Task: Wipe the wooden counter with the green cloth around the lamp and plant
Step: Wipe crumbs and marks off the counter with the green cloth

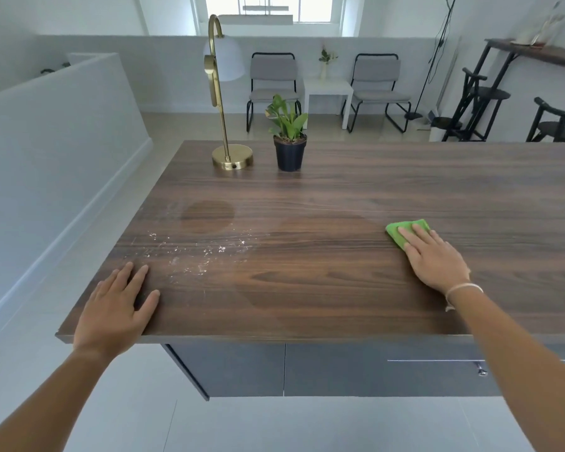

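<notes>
The dark wooden counter (pixel 340 190) fills the middle of the view. A folded green cloth (pixel 402 231) lies on it at the right, and my right hand (pixel 433 257) presses flat on top of the cloth. My left hand (pixel 118 308) rests flat on the counter's near left corner, fingers spread, holding nothing. White crumbs and smears (pixel 193 252) lie on the wood just beyond my left hand. A brass lamp (pixel 232 158) with a white shade and a potted plant (pixel 289 148) in a black pot stand side by side near the far edge.
Two darker round patches (pixel 207 215) mark the wood in the left middle. A low white wall (pixel 62 141) runs along the left. Beyond the counter stand grey chairs (pixel 273 89), a small white table (pixel 327 91) and black stools (pixel 552 122). Dark cabinet fronts (pixel 340 370) sit under the counter.
</notes>
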A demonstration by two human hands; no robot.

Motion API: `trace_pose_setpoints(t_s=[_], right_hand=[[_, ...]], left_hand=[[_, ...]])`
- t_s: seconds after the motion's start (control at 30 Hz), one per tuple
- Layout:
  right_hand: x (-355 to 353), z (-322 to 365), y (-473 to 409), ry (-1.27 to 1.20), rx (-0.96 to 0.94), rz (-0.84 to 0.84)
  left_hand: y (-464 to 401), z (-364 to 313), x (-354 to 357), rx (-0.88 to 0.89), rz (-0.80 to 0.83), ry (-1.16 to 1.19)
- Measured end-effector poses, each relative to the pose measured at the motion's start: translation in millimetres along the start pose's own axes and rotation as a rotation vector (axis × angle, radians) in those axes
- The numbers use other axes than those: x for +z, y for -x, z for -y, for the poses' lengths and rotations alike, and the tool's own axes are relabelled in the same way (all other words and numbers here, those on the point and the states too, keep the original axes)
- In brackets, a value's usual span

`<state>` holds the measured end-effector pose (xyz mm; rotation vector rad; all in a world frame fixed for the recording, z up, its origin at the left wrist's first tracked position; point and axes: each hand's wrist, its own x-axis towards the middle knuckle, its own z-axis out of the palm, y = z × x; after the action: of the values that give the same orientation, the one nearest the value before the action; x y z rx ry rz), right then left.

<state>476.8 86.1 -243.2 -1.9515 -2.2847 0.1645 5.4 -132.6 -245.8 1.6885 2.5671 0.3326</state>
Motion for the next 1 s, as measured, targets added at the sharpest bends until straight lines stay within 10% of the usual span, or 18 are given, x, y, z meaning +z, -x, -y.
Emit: trace_pose_setpoints(t_s=[0.33,0.6,0.87,1.0], right_hand=[[17,102,27,-0.12,-0.505,0.111],[11,80,-110,-0.048,-0.01,0.052],[39,219,-27,-0.118,-0.724,0.152],[28,180,-68,-0.11,-0.582,0.167]], left_hand=[[1,-7,-3,-0.028,-0.011,0.017],[1,-8,-5,-0.054,-0.032,0.038],[0,-7,-6,-0.063,-0.02,0.062],[-1,-7,-7,-0.055,-0.026,0.061]])
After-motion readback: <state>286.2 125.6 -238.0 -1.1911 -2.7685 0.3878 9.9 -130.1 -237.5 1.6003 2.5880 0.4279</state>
